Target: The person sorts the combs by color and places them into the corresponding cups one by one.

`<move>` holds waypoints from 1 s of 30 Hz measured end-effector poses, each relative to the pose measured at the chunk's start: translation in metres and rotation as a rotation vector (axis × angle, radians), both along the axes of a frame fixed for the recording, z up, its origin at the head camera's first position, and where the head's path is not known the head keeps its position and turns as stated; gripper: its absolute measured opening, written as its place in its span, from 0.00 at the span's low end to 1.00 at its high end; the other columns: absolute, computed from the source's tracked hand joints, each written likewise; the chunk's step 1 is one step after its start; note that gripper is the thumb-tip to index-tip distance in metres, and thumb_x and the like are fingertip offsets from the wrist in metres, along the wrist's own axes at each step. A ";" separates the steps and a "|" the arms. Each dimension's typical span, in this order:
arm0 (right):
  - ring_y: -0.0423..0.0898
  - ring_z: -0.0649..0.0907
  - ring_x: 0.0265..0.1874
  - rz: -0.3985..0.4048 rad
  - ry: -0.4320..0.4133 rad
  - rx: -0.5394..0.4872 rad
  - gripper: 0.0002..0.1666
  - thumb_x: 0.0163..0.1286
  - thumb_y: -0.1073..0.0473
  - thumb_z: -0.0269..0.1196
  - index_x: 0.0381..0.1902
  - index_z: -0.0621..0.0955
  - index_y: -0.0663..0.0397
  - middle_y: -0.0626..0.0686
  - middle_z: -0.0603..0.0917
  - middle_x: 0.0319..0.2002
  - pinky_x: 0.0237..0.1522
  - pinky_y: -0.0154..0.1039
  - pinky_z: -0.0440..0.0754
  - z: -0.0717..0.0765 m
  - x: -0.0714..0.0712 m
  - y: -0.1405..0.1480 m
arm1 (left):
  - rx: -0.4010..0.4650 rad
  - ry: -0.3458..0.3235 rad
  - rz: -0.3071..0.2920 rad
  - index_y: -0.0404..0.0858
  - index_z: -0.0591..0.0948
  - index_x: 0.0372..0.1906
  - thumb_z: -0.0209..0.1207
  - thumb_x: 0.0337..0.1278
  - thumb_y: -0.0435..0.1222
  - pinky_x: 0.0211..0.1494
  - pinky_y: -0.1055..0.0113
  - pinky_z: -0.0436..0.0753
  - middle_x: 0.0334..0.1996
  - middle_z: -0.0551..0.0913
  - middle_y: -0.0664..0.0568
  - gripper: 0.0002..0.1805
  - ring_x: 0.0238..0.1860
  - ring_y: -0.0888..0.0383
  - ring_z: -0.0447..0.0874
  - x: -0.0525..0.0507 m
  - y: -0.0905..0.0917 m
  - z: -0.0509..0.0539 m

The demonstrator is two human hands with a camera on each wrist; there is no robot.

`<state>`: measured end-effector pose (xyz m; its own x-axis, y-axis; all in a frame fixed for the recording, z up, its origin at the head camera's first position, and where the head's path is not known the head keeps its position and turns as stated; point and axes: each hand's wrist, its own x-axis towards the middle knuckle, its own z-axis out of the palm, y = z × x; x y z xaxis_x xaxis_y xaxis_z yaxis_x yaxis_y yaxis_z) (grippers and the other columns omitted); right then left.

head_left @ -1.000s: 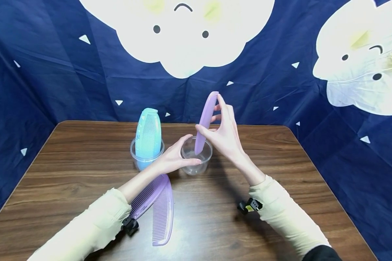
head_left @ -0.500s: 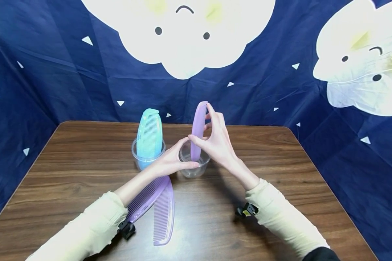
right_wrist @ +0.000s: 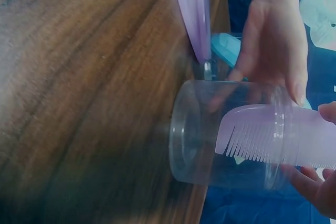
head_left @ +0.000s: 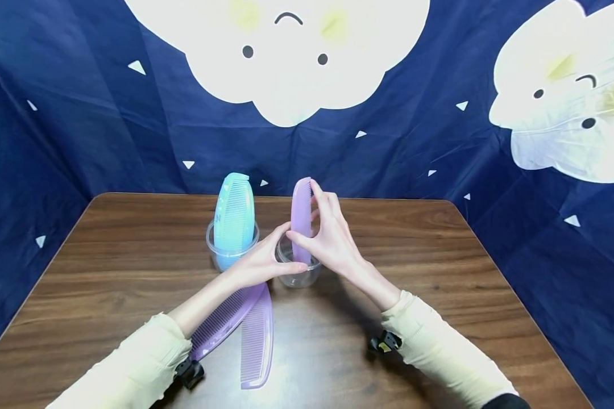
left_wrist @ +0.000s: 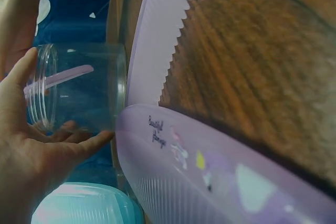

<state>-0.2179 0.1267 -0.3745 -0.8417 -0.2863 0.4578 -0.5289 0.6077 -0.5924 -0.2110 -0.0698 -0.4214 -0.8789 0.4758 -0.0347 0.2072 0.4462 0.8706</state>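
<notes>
My right hand (head_left: 330, 236) pinches a purple comb (head_left: 301, 213) by its long edges, upright, its lower end inside a clear plastic jar (head_left: 299, 278). In the right wrist view the comb's toothed end (right_wrist: 252, 132) shows through the jar wall, short of the bottom. My left hand (head_left: 258, 261) grips the jar from the left, thumb near the rim; in the left wrist view its fingers wrap the jar (left_wrist: 89, 87). Two more purple combs lie on the table by my left forearm: one comb (head_left: 227, 315) partly under it, the other comb (head_left: 257, 341) flat beside it.
Left of the jar stands a second clear jar (head_left: 208, 241) holding blue combs (head_left: 233, 216) upright. The wooden table (head_left: 414, 255) ends at a dark blue cloth backdrop (head_left: 133, 136) with white cloud shapes.
My right hand has come down and left, bringing the purple comb's lower end deeper into the jar. My left hand and the jar have shifted slightly left and nearer.
</notes>
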 end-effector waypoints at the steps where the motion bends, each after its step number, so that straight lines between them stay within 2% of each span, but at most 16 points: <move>1: 0.44 0.82 0.45 0.000 0.000 0.005 0.64 0.59 0.53 0.78 0.83 0.53 0.46 0.56 0.72 0.60 0.35 0.35 0.86 -0.001 0.001 0.000 | 0.006 0.003 -0.002 0.56 0.52 0.82 0.71 0.52 0.61 0.79 0.39 0.63 0.80 0.60 0.53 0.57 0.80 0.50 0.60 0.000 -0.001 -0.001; 8: 0.44 0.82 0.47 0.012 -0.026 0.051 0.65 0.58 0.52 0.79 0.84 0.52 0.42 0.54 0.71 0.61 0.38 0.35 0.85 -0.004 0.007 -0.004 | 0.076 0.006 -0.021 0.60 0.55 0.80 0.73 0.53 0.58 0.79 0.42 0.64 0.78 0.63 0.59 0.54 0.78 0.55 0.62 0.003 -0.006 -0.003; 12: 0.43 0.83 0.47 0.016 -0.023 0.093 0.66 0.58 0.50 0.79 0.84 0.51 0.38 0.55 0.71 0.61 0.38 0.34 0.83 -0.005 0.009 -0.006 | 0.075 0.009 -0.015 0.61 0.54 0.81 0.72 0.54 0.58 0.79 0.42 0.64 0.79 0.62 0.60 0.54 0.79 0.55 0.61 0.007 -0.009 -0.003; 17: 0.43 0.84 0.48 0.016 -0.009 0.137 0.66 0.57 0.49 0.79 0.84 0.51 0.37 0.55 0.72 0.60 0.40 0.35 0.85 -0.007 0.012 -0.008 | 0.060 0.010 -0.005 0.59 0.55 0.80 0.73 0.53 0.58 0.79 0.43 0.65 0.77 0.65 0.57 0.54 0.78 0.54 0.64 0.010 -0.010 -0.002; 22: 0.43 0.84 0.46 0.035 -0.003 0.209 0.65 0.57 0.47 0.79 0.83 0.53 0.42 0.53 0.72 0.60 0.41 0.36 0.85 -0.008 0.013 -0.011 | 0.090 0.003 -0.029 0.53 0.59 0.78 0.73 0.54 0.54 0.77 0.44 0.67 0.73 0.71 0.53 0.50 0.73 0.53 0.70 0.011 -0.012 -0.002; 30: 0.43 0.83 0.38 0.038 0.010 0.303 0.64 0.56 0.45 0.79 0.83 0.55 0.42 0.51 0.73 0.59 0.38 0.42 0.85 -0.010 0.015 -0.014 | 0.094 0.012 -0.044 0.51 0.59 0.78 0.73 0.55 0.52 0.78 0.45 0.67 0.73 0.71 0.52 0.50 0.73 0.52 0.71 0.013 -0.014 -0.001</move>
<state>-0.2025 0.1128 -0.3841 -0.8239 -0.4420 0.3548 -0.5592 0.7357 -0.3820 -0.1980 -0.0841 -0.4226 -0.8572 0.5144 0.0221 0.2352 0.3529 0.9056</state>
